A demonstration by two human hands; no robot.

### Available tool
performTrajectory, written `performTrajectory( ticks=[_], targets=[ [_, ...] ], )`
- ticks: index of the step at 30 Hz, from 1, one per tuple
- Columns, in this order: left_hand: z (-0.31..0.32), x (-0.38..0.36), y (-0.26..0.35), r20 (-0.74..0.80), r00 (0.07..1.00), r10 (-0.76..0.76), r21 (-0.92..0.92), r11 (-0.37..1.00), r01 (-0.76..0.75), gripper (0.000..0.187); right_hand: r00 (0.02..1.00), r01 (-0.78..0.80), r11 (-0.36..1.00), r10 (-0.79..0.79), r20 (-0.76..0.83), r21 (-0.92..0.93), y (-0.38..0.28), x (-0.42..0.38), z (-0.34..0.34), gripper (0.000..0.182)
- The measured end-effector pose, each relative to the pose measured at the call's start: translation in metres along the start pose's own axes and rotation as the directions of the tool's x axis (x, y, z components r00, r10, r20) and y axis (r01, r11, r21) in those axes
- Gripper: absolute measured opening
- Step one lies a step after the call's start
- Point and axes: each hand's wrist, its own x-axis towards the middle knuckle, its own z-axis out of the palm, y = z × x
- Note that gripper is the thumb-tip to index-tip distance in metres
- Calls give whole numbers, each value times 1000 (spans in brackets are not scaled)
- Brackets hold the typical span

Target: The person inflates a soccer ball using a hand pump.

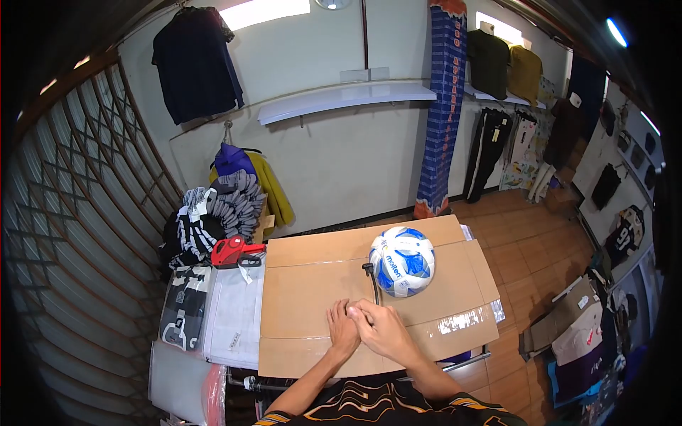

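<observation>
A white and blue Molten ball (402,262) rests on a flat cardboard sheet (305,284). Just left of the ball, a thin black hose (376,287) with a dark fitting at its far end rises from my right hand (383,330). The fingers of that hand are curled closed around the hose's near end, which they hide. My left hand (343,328) lies low over the cardboard, its fingers stretched out and its thumb side against the right hand. Nothing shows in it.
Left of the cardboard are a red and black device (236,252), a packed black-and-grey garment (185,309) and a pile of socks (238,206). A blue wrapped pillar (442,106) stands behind. Cardboard boxes (568,312) and clothes stand on the right floor.
</observation>
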Motion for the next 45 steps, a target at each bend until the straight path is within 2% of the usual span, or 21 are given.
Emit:
performTrajectory(
  ticks=[2, 5, 12, 20, 22, 24, 25, 27, 30, 32, 34, 35, 37, 42, 45],
  targets=[
    [0, 2, 2, 26, 1000, -9, -2, 1000, 9, 50, 1000, 26, 999, -26, 2, 26, -32, -6, -21, 21],
    [-3, 1, 2, 26, 1000, 8, 60, 998, -10, 48, 998, 55, 997, -54, -17, 55, -35, -6, -21, 20],
    [5, 0, -4, 8, 1000, -6, 1, 1000, 6, 47, 996, 17, 999, -21, -85, -48, 29, 2, 16, 19],
    [3, -1, -2, -23, 999, 34, 29, 999, -34, 50, 998, -31, 995, 25, -61, -95, 68, -3, 30, 19],
    [5, 0, -3, -39, 999, 26, 12, 1000, -25, 51, 998, -19, 997, 14, -62, -81, 62, -4, 27, 19],
    [1, -2, -1, -35, 999, 35, 5, 999, -34, 51, 997, -38, 991, 46, 59, -129, 46, -5, 16, 20],
    [-1, -2, 2, -30, 999, 38, -1, 999, -38, 51, 997, -37, 991, 44, 55, -131, 30, -5, 8, 20],
    [1, 1, 0, -9, 999, 32, 3, 999, -32, 51, 999, -31, 999, 30, 19, 15, -8, -5, -10, 21],
    [7, 0, -4, 14, 1000, 11, -20, 1000, -11, 51, 1000, 2, 999, -3, 20, 49, -34, -9, -29, 22],
    [8, 1, -7, 11, 1000, -1, -46, 999, 2, 51, 1000, 3, 1000, -4, 13, 27, -17, -3, -18, 22],
    [7, 1, -9, 113, 994, 0, -16, 1000, 1, 52, 1000, 2, 1000, -2, 7, 4, 7, 2, -2, 21],
    [8, 2, -9, 113, 994, 2, -16, 1000, 0, 52, 1000, 19, 1000, -20, -20, -18, 20, 3, 6, 21],
    [9, -4, -8, 27, 999, 32, 13, 999, -32, 53, 999, 31, 999, -33, -42, -41, 36, 2, 14, 21],
    [8, -1, -6, 16, 1000, 12, 9, 1000, -12, 54, 995, -91, 991, 86, -50, -95, 62, -1, 27, 22],
    [11, 0, -8, -6, 1000, 24, 16, 1000, -24, 54, 995, -51, 995, 43, -92, -90, 73, -3, 34, 26]
  ],
)
